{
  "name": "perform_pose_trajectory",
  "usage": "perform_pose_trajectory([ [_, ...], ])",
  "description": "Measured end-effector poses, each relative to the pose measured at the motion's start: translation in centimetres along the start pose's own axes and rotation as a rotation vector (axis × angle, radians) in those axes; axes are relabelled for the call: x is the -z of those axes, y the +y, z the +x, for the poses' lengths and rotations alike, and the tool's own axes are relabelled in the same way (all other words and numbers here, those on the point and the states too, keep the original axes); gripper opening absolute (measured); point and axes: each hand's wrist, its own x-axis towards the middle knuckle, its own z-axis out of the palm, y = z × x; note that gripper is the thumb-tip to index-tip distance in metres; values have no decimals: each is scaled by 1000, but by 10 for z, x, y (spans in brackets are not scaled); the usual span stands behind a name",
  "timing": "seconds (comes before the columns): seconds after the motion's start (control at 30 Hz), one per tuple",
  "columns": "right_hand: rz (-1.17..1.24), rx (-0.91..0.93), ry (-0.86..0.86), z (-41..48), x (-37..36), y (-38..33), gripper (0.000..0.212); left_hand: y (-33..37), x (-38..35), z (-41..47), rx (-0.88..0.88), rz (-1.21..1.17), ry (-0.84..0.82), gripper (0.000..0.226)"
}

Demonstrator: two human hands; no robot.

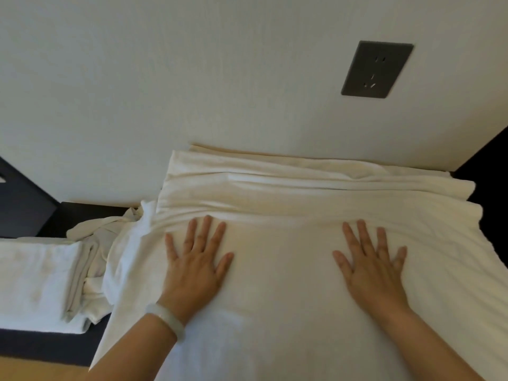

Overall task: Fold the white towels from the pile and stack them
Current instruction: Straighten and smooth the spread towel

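A large white towel [288,284] lies spread over the surface in front of me, with ridged folds bunched along its far side by the wall. My left hand [196,259] lies flat on it with fingers spread, just below the ridges; a pale bracelet circles that wrist. My right hand [371,259] presses flat on the towel further right, fingers straight and spread. To the left, a folded white towel [35,281] sits beside a crumpled heap of white towels [96,243].
A cream wall rises right behind the towel, with a dark grey power socket [376,70] at the upper right. A dark table surface [49,350] shows at the left and the far right edge. A dark box-like object [22,204] stands at the far left.
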Motion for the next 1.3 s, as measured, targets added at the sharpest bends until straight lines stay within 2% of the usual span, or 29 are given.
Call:
perform_pose_trajectory([
  [0.2, 1, -20, -53, 78, 22, -9, 66, 10, 12, 79, -1, -10, -49, 64],
  [0.3, 45, -58, -45, 75, 34, -30, 66, 19, 19, 86, -35, -20, -44, 64],
  [0.33, 52, -30, 15, 63, 32, -44, 66, 27, 17, 77, -60, -16, -13, 66],
  [0.4, 82, 139, 119, 23, 22, -74, 66, 49, 9, 43, -140, -21, 15, 72],
  [0.47, 55, 305, 112, -20, 3, -89, 66, 61, -1, 4, -211, -28, -10, 72],
  [0.5, 39, 319, 97, -33, -2, -84, 67, 55, -5, -9, -205, -23, -10, 70],
  [0.57, 24, 216, 94, -39, -3, -59, 65, 22, -5, -19, -98, -7, -17, 69],
  [0.67, -27, -45, 32, -37, 9, -26, 68, -37, 5, -23, 190, -30, -39, 68],
  [0.73, 3, -78, 30, -43, 18, -43, 71, -43, 15, -30, 282, -36, -44, 74],
  [0.77, 40, -19, 76, -51, 22, -63, 72, -32, 19, -37, 245, -15, -29, 75],
  [0.83, 127, 216, 175, -72, 20, -110, 69, 3, 18, -59, 17, -29, -2, 71],
  [0.9, 119, 443, 141, -94, 9, -147, 63, 22, 4, -81, -206, -49, 23, 61],
  [0.93, 105, 491, 104, -100, 3, -155, 64, 19, 2, -88, -206, -70, -19, 61],
  [1.0, 93, 476, 56, -99, -7, -151, 66, -11, -3, -92, -63, -81, -9, 62],
  [1.07, 76, 448, 89, -93, -14, -140, 62, -48, -8, -94, 72, -85, 42, 58],
  [1.13, 44, 420, 99, -91, -17, -138, 62, -85, -7, -95, 262, -254, -8, 58],
  [1.2, 27, 409, 79, -93, -17, -140, 62, -107, -3, -96, 501, -419, -139, 62],
  [1.27, 35, 394, 84, -94, -18, -143, 62, -107, 1, -95, 600, -512, -182, 65],
  [1.3, 26, 386, 85, -94, -18, -143, 62, -101, 4, -94, 598, -595, -130, 66],
])
